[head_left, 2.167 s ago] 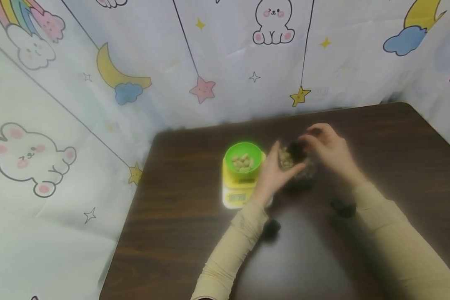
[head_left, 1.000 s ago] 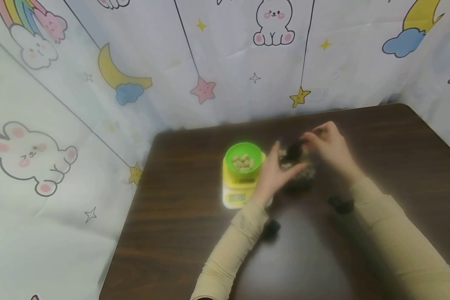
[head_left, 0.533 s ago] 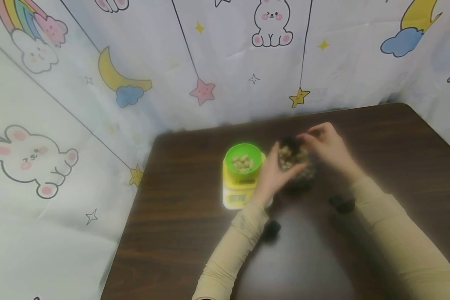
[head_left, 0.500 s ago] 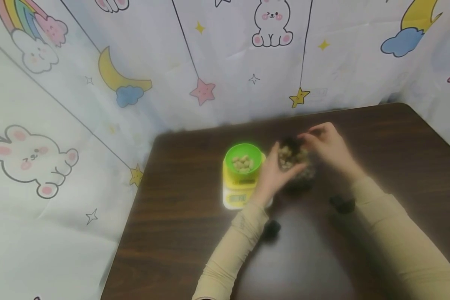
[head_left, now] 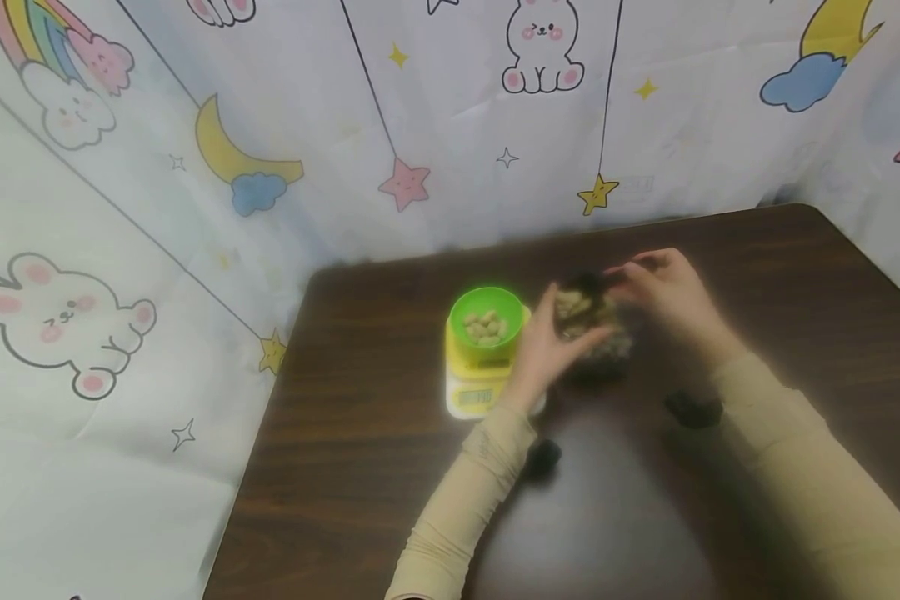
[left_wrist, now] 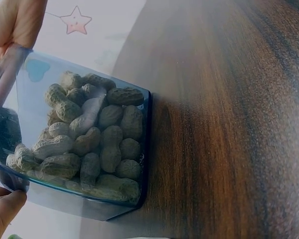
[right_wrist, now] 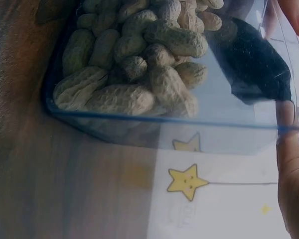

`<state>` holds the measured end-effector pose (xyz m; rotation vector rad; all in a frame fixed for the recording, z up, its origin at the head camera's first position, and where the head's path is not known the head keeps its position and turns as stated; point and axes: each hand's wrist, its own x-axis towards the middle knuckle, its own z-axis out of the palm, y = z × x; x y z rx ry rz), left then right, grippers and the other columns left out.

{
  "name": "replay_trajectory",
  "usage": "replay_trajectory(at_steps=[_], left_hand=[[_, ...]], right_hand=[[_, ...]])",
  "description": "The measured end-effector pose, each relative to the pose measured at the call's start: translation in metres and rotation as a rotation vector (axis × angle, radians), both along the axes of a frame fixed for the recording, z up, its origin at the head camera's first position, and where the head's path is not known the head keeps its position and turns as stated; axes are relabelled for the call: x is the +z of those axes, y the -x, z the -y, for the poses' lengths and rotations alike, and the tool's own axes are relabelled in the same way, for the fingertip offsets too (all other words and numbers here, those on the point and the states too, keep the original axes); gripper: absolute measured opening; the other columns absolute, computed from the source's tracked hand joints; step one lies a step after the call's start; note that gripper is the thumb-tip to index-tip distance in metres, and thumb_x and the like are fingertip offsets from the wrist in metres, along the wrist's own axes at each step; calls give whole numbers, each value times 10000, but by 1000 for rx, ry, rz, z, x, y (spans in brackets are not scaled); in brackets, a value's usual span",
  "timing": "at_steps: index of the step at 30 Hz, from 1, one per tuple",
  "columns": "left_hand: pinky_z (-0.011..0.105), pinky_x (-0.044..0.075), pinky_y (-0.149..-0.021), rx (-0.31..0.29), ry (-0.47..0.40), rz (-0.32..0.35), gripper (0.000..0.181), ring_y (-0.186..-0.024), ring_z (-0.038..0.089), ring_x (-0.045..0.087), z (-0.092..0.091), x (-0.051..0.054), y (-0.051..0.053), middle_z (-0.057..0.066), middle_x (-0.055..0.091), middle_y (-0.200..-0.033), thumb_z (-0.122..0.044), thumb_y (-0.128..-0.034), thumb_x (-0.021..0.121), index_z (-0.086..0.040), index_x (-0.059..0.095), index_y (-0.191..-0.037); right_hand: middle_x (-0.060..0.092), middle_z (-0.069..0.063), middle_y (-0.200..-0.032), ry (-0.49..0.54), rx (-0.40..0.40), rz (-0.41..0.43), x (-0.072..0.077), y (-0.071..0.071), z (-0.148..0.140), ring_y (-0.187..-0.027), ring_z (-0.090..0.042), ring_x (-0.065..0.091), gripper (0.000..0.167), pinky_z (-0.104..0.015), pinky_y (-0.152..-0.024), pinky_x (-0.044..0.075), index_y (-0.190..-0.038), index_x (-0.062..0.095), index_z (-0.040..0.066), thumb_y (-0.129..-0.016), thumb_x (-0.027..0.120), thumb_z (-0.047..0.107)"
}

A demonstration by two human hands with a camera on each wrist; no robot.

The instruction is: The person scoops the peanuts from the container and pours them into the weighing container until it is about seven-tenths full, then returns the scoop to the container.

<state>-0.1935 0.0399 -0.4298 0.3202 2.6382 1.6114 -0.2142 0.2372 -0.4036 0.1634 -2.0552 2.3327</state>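
A clear plastic container (left_wrist: pixel 84 206) holds several unshelled peanuts (right_wrist: pixel 172 37). My left hand (head_left: pixel 547 350) grips its rim, fingers on the far left side and thumb across the near side. At the container's mouth, my right hand (head_left: pixel 667 292) pinches what appears to be the handle of a black scoop; the handle is mostly hidden. The scoop's dark bowl (right_wrist: pixel 254 64) shows through the clear wall in the right wrist view, over the peanuts. Left of the container, a green bowl (head_left: pixel 487 297) with several peanuts sits on a yellow and white kitchen scale (head_left: pixel 461 367).
The brown wooden table (head_left: pixel 345 467) meets a white curtain (head_left: pixel 450 108) printed with bunnies, stars and moons. The scale's lit display (head_left: pixel 475 397) is too blurred to read surely. A small dark object (head_left: pixel 543 460) is by the left forearm, another (head_left: pixel 693 408) by the right.
The right hand and dark scoop shift slightly back and forth over the container's mouth. Peanuts inside shift in look. The left hand, scale and bowl stay in place.
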Motion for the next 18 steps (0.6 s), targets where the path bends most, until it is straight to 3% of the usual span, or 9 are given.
replay_trajectory(at_steps=[9, 18], left_hand=[[427, 339, -1125, 2, 13, 6, 1048, -1376, 177, 355, 0, 0, 1, -76, 269, -1534, -665, -627, 702, -354, 162, -1469], [426, 320, -1136, -7, 6, -7, 1045, -1394, 174, 322, 1, -1, 2, -43, 258, -1544, -667, -633, 693, -339, 165, -1472]], right_hand=[[724, -33, -996, 235, 54, 30, -2, -9, -9, -860, -153, 709, 120, -234, -796, 569, -1039, 498, -5, -940, 507, 63], [730, -14, -944, 320, -6, 144, -2, -13, -11, -852, -140, 706, 289, -226, -784, 575, -1100, 363, 2, -914, 560, 106]])
